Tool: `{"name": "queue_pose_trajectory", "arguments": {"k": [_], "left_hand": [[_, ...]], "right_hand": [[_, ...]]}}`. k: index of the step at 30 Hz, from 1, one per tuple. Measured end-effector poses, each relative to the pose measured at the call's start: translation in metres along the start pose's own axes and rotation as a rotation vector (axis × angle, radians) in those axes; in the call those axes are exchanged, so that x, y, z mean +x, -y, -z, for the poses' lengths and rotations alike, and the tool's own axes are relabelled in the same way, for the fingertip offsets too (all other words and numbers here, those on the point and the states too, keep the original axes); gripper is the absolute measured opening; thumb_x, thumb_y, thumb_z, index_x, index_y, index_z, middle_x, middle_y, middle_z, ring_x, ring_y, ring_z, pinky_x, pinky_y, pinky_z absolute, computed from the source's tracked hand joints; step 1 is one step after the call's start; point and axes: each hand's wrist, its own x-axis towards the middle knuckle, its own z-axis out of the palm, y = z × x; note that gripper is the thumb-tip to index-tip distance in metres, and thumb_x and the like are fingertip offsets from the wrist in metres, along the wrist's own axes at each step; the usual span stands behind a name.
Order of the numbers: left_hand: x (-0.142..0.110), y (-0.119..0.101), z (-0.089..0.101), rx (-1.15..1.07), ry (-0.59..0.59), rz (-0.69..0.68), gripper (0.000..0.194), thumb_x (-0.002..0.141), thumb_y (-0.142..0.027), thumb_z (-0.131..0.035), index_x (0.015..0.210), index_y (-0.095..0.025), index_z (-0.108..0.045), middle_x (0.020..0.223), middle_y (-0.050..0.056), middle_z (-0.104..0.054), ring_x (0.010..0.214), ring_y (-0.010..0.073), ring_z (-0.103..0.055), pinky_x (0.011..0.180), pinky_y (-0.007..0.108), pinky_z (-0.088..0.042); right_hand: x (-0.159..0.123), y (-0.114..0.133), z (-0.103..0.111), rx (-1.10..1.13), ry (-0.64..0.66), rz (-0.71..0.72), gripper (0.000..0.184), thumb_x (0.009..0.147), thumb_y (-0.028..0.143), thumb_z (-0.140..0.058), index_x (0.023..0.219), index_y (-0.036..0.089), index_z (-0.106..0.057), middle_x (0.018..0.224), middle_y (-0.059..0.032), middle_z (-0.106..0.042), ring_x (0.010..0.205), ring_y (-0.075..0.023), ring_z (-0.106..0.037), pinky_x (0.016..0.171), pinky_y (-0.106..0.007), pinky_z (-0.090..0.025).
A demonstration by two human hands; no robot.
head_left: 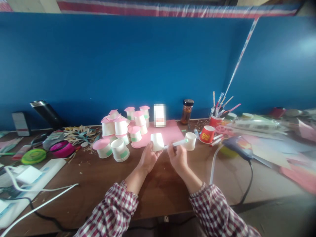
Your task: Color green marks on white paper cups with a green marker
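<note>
My left hand (148, 157) is closed on a small white paper cup (157, 141), held on its side above the brown table (103, 184). My right hand (178, 157) grips a white marker with a green tip (178, 143), its body pointing right while its near end meets the cup. Another white paper cup (191, 141) stands just right of the marker. Behind my hands lies a pink paper sheet (170, 131). A cluster of white cups with pink lids (123, 131) is stacked to the left of it.
A red paper cup (206, 134) lies right of the white one, and a red cup of pens (216, 120) and a dark jar (187, 112) stand behind. A glue gun with cable (238, 144) sits at right. Pink and green lids (46, 152), scraps and white cables lie left.
</note>
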Motion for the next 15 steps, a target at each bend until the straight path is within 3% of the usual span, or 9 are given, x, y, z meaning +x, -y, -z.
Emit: {"name": "queue_pose_trajectory", "arguments": {"k": [6,12,15], "left_hand": [[-0.0005,0.0005,-0.0001,0.007,0.016,-0.011,0.035,0.087,-0.036,-0.051,0.113,-0.013,-0.059,0.111,0.011,-0.066,0.111,0.0237,-0.057,0.1,0.04,-0.042],[0.0017,-0.0013,-0.0003,-0.029,-0.127,0.004,0.033,0.087,-0.036,-0.051,0.114,-0.018,-0.056,0.105,0.009,-0.066,0.101,0.0215,-0.061,0.094,0.041,-0.047],[0.0024,-0.0008,0.0025,-0.036,-0.065,0.0,0.034,0.085,-0.041,-0.052,0.11,-0.018,-0.058,0.103,0.008,-0.065,0.096,0.0208,-0.061,0.092,0.041,-0.048]], "right_hand": [[0.0009,0.0,-0.0007,0.009,0.015,-0.035,0.028,0.086,0.032,-0.048,0.063,0.016,-0.055,0.048,0.0013,-0.051,0.042,-0.0103,-0.046,0.046,-0.022,-0.038],[0.0024,0.0043,0.0036,0.156,-0.07,-0.164,0.027,0.089,0.033,-0.044,0.073,0.016,-0.057,0.052,0.0015,-0.054,0.045,-0.0109,-0.049,0.047,-0.022,-0.041],[0.0021,0.0082,0.0056,0.185,-0.025,-0.128,0.023,0.09,0.032,-0.046,0.081,0.016,-0.059,0.062,-0.0009,-0.06,0.053,-0.0121,-0.055,0.052,-0.023,-0.045]]}}
